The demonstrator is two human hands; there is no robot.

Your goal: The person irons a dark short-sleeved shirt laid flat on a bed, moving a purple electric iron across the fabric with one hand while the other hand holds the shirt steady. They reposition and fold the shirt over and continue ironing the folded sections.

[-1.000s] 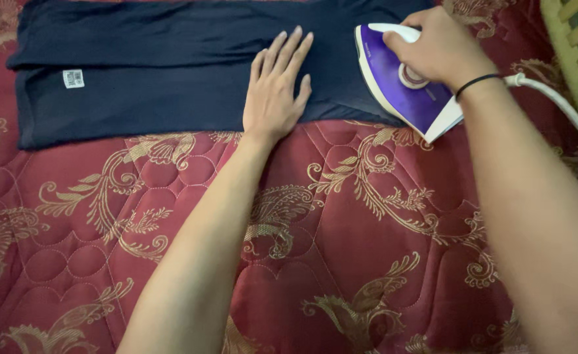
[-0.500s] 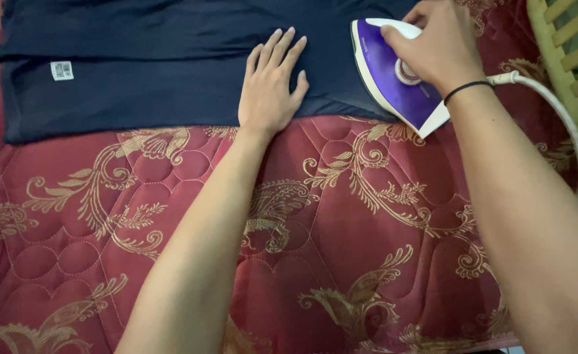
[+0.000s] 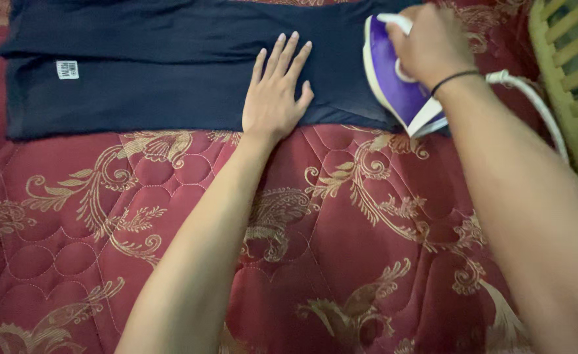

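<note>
My right hand (image 3: 430, 42) gripped iron (image 3: 397, 82) tight on shirt (image 3: 158, 72); left hand (image 3: 276, 92) lay flat, fingers spread, just beside iron. Risk, I judged: drifting soleplate burning fingertips.

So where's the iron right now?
The iron is at the upper right of the head view, in the right hand, on the right end of the dark cloth.
</note>
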